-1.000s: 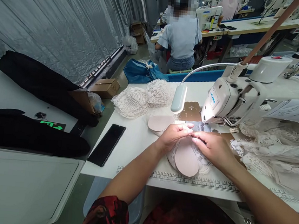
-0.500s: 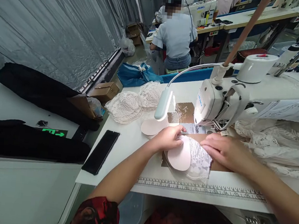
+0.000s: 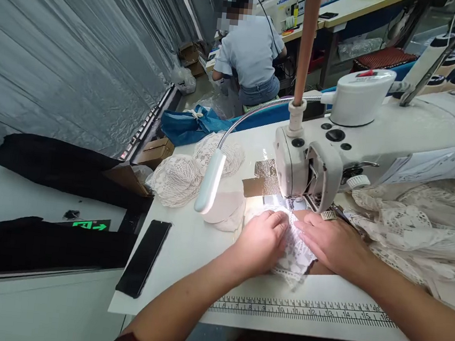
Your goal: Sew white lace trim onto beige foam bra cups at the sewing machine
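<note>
A white lace cup piece lies under the needle area of the white sewing machine, its scalloped tip pointing toward the table's front edge. My left hand is closed over the left part of the lace, fingers curled and pressing near the presser foot. From the other side, my right hand pinches the lace's right edge, thumb and fingers close together. The pale pad on this piece is hidden beneath my left hand. Another pale cup pad rests left of the machine, below the lamp head.
Two lace bundles sit at the back left. A black phone lies near the left table edge, and a printed ruler runs along the front. Lacy fabric is heaped at right. A co-worker sits beyond the table.
The lace piece has moved forward to the needle area. My left hand has slid over it, covering the pad, and my right hand has come closer to the left. The view has shifted right.
</note>
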The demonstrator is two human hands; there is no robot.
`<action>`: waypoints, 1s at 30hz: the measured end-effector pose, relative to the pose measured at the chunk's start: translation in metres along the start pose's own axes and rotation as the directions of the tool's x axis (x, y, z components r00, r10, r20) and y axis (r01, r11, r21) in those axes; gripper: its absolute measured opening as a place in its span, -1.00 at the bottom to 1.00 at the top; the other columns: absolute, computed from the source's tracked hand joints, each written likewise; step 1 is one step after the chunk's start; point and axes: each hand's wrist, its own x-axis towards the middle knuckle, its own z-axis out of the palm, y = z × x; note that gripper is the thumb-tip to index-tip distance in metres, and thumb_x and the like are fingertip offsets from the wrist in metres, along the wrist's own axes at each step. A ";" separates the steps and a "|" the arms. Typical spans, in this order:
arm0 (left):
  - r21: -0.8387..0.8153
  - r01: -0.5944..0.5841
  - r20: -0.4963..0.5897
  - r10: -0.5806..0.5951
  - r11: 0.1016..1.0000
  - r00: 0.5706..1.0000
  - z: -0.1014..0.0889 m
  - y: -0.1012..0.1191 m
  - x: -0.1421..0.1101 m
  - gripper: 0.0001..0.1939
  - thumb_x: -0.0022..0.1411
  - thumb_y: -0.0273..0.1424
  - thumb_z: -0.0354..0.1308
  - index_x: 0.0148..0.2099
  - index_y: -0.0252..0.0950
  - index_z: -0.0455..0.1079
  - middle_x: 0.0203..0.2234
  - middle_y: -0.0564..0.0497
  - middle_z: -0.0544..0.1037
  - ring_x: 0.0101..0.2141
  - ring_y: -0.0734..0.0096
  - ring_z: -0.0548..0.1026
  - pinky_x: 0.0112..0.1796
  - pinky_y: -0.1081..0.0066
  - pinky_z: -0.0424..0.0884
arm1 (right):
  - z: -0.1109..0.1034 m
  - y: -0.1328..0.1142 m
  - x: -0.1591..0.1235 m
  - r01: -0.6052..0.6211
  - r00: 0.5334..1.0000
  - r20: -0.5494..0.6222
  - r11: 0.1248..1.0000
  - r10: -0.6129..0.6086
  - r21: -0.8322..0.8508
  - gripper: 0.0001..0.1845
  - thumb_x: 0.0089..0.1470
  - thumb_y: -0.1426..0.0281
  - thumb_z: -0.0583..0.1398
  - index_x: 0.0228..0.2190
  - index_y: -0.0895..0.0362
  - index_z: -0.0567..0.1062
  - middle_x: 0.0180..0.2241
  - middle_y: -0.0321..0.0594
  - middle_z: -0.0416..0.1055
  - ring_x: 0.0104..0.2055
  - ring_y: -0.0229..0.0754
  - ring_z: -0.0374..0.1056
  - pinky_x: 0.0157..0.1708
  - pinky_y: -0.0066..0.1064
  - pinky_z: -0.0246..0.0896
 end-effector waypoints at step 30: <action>0.038 -0.354 0.133 0.346 0.934 0.929 0.013 -0.053 0.010 -0.58 0.35 -0.40 -0.05 0.20 -0.35 0.30 0.19 -0.18 0.35 0.05 0.13 0.37 0.00 0.14 0.33 | -0.002 -0.005 -0.009 0.082 0.978 0.172 0.973 -0.121 0.218 -0.67 0.11 0.58 0.05 -0.15 0.12 0.49 -0.33 -0.18 0.36 -0.30 -0.13 0.23 -0.29 -0.31 0.05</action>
